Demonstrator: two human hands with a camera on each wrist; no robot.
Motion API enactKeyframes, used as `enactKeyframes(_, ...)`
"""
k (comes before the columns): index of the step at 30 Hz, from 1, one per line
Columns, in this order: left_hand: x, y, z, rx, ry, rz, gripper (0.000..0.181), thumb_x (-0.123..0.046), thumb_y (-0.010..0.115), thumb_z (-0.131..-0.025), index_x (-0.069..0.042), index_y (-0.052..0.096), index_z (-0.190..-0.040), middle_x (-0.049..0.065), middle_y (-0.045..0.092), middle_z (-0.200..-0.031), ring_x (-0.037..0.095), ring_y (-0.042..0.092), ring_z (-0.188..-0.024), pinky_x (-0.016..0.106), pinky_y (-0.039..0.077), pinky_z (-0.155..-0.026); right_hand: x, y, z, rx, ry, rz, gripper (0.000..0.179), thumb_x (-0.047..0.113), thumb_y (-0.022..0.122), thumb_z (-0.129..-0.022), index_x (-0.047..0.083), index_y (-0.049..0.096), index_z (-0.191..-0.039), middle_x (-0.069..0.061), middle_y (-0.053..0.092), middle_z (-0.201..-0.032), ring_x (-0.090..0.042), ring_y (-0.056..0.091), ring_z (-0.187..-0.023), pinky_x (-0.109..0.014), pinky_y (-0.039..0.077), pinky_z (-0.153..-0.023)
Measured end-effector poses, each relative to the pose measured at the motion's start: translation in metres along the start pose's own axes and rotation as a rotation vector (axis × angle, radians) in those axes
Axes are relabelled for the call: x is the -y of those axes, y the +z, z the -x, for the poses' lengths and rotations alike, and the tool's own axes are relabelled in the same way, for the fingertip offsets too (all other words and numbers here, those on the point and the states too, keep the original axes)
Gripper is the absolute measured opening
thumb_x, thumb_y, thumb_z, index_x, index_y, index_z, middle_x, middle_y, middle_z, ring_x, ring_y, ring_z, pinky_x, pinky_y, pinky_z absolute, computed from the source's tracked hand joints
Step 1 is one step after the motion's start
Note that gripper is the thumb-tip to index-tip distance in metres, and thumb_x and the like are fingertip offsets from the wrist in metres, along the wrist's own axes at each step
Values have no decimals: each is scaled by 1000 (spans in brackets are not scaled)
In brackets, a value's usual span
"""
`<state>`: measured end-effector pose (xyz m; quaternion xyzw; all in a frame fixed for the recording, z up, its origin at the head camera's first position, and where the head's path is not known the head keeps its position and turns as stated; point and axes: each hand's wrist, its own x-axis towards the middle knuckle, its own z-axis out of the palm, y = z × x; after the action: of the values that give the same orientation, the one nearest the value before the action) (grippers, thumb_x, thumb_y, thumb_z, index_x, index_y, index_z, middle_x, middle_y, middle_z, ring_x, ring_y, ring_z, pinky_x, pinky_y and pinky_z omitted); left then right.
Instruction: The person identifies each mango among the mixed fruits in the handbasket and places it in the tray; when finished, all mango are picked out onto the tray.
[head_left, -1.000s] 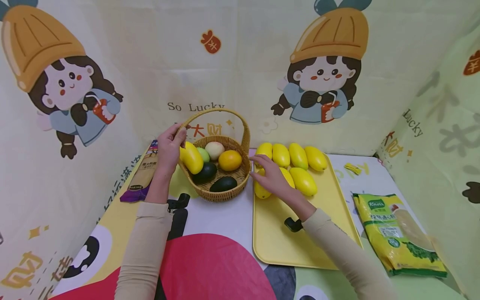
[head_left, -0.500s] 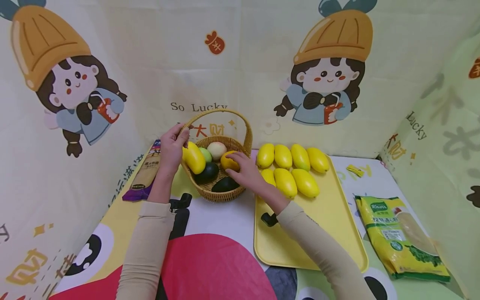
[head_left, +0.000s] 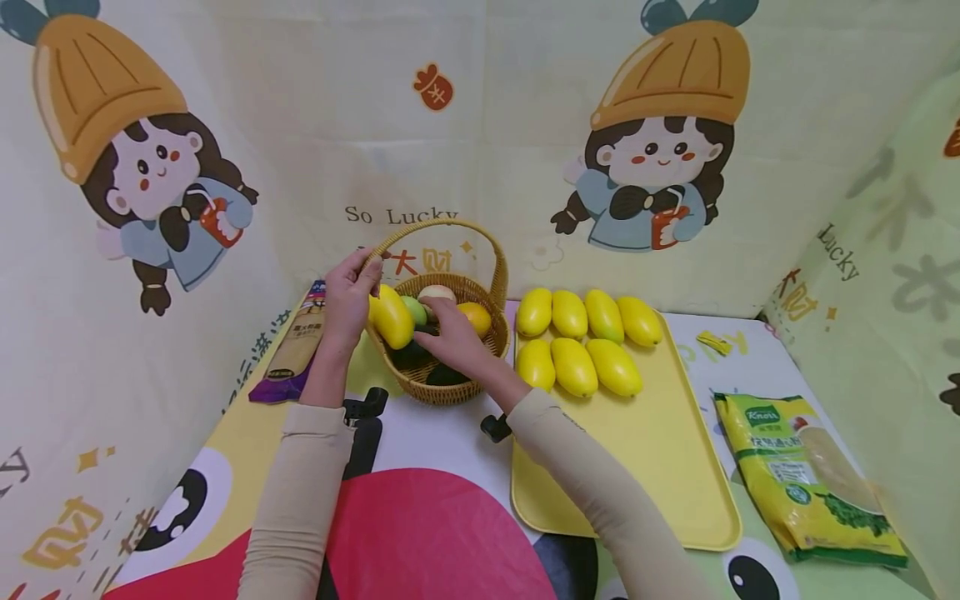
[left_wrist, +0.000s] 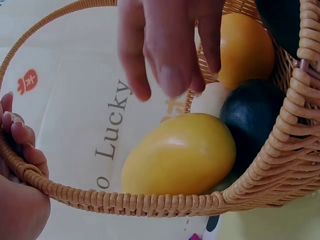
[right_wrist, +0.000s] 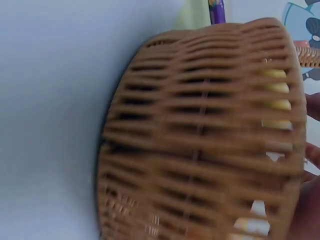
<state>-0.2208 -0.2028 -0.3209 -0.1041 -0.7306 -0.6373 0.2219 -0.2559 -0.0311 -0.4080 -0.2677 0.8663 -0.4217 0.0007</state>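
A wicker basket (head_left: 442, 392) stands left of the tray, its arched handle rising above it. My left hand (head_left: 347, 304) grips the left side of that handle. Inside the basket, a yellow mango (head_left: 393, 317) leans at the left rim, beside a green fruit (head_left: 415, 310), a pale round fruit (head_left: 437, 292), an orange fruit (head_left: 477, 317) and dark avocado-like fruits (left_wrist: 252, 115). My right hand (head_left: 461, 337) reaches over the basket, thumb and fingers apart, nothing held. In the left wrist view its fingertips hang just above the mango. The right wrist view shows mostly basket wall (right_wrist: 200, 110).
Right of the basket lies a yellow tray (head_left: 622, 467) with several mangoes (head_left: 574, 367) in two rows at its far end. Beyond it are a Knorr bag (head_left: 806, 475) and a small yellow piece (head_left: 714, 342). A purple-ended packet (head_left: 296, 342) lies left, behind my left arm.
My right hand has moved left from the tray's mangoes, past the orange fruit, to over the basket near its mango. My left hand keeps its grip on the handle.
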Motion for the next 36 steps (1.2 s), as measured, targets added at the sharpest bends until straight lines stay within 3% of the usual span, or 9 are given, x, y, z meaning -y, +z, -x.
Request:
enactKeyframes(10,-5,0,2,9,1,4,33,-14,51,-103,13,62,-120,4,45,-67,13,42,-58,25,42,-61,16,26,-15,1,71,3,71,36,69,-93,16,37,-153,-7,46,-149,-21,53,-125,-38,45,-109)
enactKeyframes(19,-4,-1,1,0,-15,13,33,-14,52,-103,12,63,-120,3,45,-67,16,42,-59,24,42,-60,20,46,-23,-101,99,-29,76,40,68,-93,20,30,-156,-2,46,-149,-18,53,-118,-35,49,-100)
enactKeyframes(26,-3,1,1,-6,-14,-1,33,-16,53,-103,11,63,-120,3,45,-66,18,42,-59,25,43,-61,20,46,-24,-155,111,-32,71,32,70,-91,20,36,-152,-2,54,-142,-18,56,-110,-35,50,-96)
enactKeyframes(31,7,0,-2,-10,-14,-4,34,-18,53,-103,8,63,-121,0,46,-66,15,42,-59,24,43,-60,21,40,-20,-201,127,-83,66,25,71,-87,17,45,-147,-3,57,-138,-18,55,-105,-35,50,-91)
enactKeyframes(36,-5,-1,3,-8,-32,-11,33,-17,53,-103,9,62,-121,4,47,-69,15,41,-59,20,41,-58,21,32,-14,-195,152,-150,65,21,71,-85,16,46,-145,-3,57,-135,-17,56,-102,-35,51,-88)
